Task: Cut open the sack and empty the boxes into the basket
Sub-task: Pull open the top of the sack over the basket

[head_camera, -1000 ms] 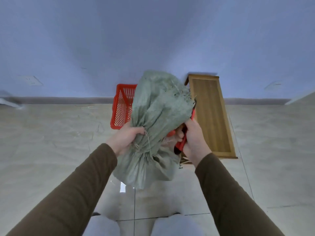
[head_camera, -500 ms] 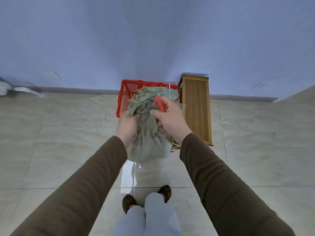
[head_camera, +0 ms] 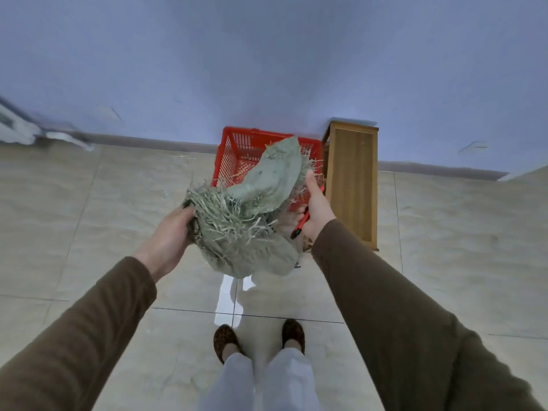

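Note:
A grey-green woven sack (head_camera: 252, 247) hangs between my hands, its cut top frayed into loose strands. My left hand (head_camera: 169, 232) grips the frayed left edge. My right hand (head_camera: 315, 209) holds the sack's right edge with the thumb up and also grips a red cutter (head_camera: 302, 222) in its curled fingers. A flap of the sack (head_camera: 275, 170) stands up in front of the red plastic basket (head_camera: 237, 149), which sits on the floor against the wall. No boxes show; the sack's inside is hidden.
A low wooden bench (head_camera: 353, 179) stands right of the basket against the wall. My feet (head_camera: 258, 339) stand on the tiled floor below the sack. A blurred white object (head_camera: 17, 129) lies at the far left by the wall.
The sack's tied neck is now opened and spread wide, frayed strands showing. My hands moved apart to its two edges, and the cutter dropped from above the sack to its right side.

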